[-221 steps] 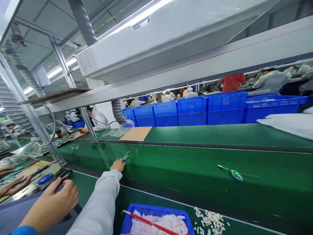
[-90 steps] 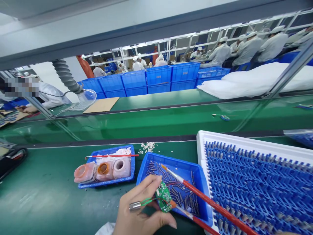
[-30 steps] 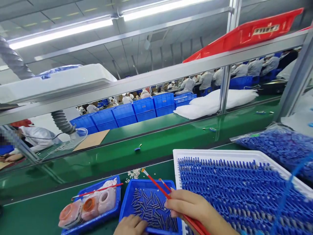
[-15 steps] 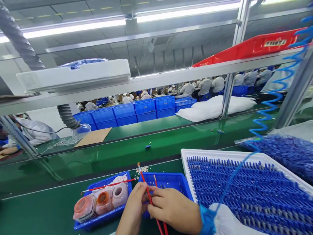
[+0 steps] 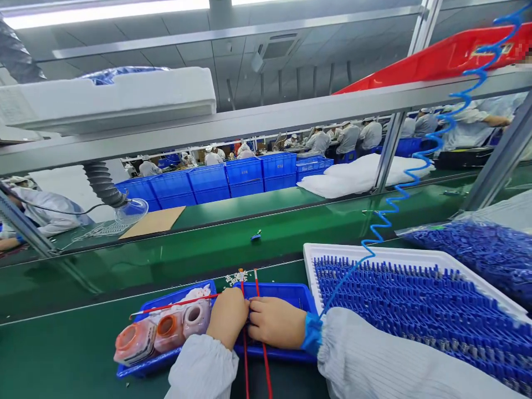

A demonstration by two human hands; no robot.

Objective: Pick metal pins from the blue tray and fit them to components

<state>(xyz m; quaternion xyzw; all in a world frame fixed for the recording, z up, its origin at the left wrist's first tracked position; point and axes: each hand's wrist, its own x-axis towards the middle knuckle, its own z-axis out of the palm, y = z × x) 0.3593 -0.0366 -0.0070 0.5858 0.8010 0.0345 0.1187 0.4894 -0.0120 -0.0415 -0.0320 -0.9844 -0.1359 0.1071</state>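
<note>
My left hand point(image 5: 228, 317) and my right hand point(image 5: 276, 321) meet, fingers touching, over a small blue tray point(image 5: 293, 295) that holds metal pins. Two thin red brushes point(image 5: 244, 338) run upright between the hands, and my right hand's fingers close around them. My left hand is curled with its back to me, so whatever it holds is hidden. A blue wrist strap point(image 5: 312, 333) on my right wrist joins a blue coiled cord point(image 5: 390, 206).
Left of my hands, a blue tray point(image 5: 137, 368) holds pink and orange bottles point(image 5: 135, 342) and a red stick. At the right stands a white tray point(image 5: 374, 252) of blue parts, with a bag of blue parts point(image 5: 482, 249) behind. A small part point(image 5: 256, 236) lies on the green conveyor point(image 5: 187, 255). People work beyond.
My hands have drawn closer together over the pin tray and moved slightly away from me. The red brushes now stand nearly upright. Both sleeves have come into view.
</note>
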